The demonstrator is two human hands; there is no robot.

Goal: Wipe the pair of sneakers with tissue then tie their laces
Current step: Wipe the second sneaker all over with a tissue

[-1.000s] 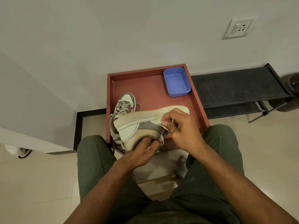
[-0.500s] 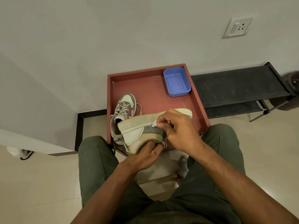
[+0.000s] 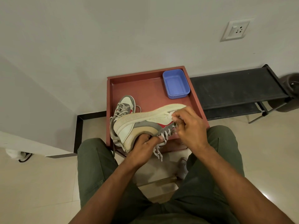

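Above the red desk [image 3: 150,88], the left hand [image 3: 142,147] grips the tilted sneaker [image 3: 145,125] at its collar. The right hand [image 3: 189,125] pinches what looks like tissue [image 3: 170,114] against its side. The other sneaker [image 3: 124,105] lies behind.

I can read no words, numbers or labels anywhere in my view. The held sneaker [image 3: 145,122] carries a red curved mark on its side and some moulded lettering along the sole edge, too blurred for me to read.
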